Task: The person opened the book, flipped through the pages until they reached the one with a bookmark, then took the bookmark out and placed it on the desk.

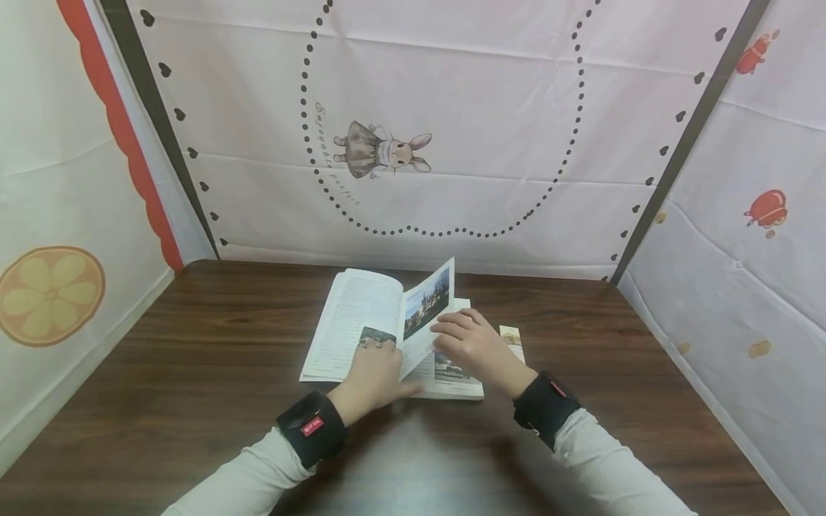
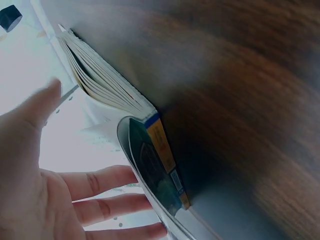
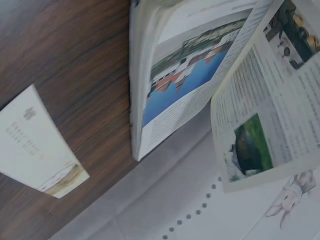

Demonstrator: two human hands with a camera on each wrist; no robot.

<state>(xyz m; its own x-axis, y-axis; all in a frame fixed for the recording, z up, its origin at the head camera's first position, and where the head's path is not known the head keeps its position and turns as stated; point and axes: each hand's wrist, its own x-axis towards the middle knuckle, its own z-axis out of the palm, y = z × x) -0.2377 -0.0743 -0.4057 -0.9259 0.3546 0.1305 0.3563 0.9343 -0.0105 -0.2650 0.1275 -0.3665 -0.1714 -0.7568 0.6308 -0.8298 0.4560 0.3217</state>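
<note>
A hand had lots of room to slide over the table (image 1: 148,401) on the left of the book (image 1: 345,326). One page (image 1: 426,309) stuck up and blocked the way across. The left hand (image 1: 376,371) and right hand (image 1: 479,345) got in the way over the book. A gap ran between the book and a card (image 3: 40,145).

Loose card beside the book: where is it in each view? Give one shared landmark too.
Head: the card is right of centre, beside the right hand.
Left wrist: not in it.
Right wrist: the card is at the left edge, slightly below mid-height.
Shared landmark: the open book, seen in all three views.
</note>
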